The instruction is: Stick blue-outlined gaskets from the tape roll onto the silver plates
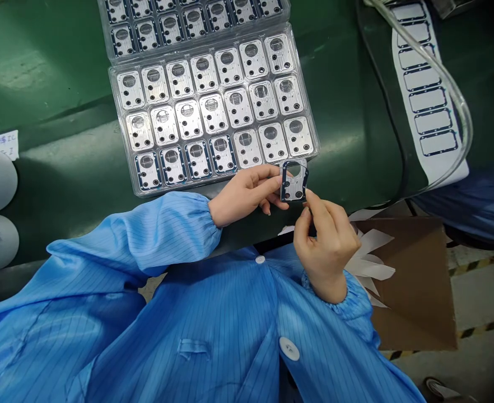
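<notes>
My left hand (251,193) holds a small silver metal plate (289,186) by its left side, just off the front edge of the clear tray. The plate has a large round hole at the top and smaller holes below. A thin dark blue frame-shaped gasket (283,187) lies along its rim, and its right side bows away from straight. With thumb and forefinger, my right hand (329,238) pinches at the gasket's lower right corner. Behind my hands, the clear tray (123,162) carries rows of similar plates; several in the front row at left bear dark blue frames.
A second tray (199,42) with framed plates lies behind. On the right are a white backing sheet (444,168) of dark blue frames, a clear hose (457,89) and a black cable (383,84). Below stands a cardboard box (415,285) with white paper pieces (375,252).
</notes>
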`<action>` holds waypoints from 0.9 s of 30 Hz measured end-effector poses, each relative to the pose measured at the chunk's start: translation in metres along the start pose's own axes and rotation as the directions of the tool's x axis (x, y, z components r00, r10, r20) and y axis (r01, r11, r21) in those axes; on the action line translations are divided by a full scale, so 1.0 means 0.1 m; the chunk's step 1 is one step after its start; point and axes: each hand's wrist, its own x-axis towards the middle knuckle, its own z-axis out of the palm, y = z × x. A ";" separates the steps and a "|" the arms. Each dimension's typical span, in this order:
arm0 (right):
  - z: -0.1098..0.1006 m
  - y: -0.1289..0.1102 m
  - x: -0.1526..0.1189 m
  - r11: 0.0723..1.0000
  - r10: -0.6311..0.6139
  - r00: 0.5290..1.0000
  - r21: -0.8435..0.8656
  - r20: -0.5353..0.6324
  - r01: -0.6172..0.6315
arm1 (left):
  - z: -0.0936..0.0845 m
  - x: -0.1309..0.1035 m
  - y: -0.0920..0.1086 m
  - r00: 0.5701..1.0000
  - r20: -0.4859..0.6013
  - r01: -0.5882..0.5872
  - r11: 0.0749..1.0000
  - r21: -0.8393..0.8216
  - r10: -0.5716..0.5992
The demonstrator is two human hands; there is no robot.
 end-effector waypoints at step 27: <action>0.03 0.13 0.06 0.645 0.422 0.848 0.552 0.319 -0.529 | 0.02 -0.02 -0.04 0.998 0.021 -0.054 0.994 0.095 0.052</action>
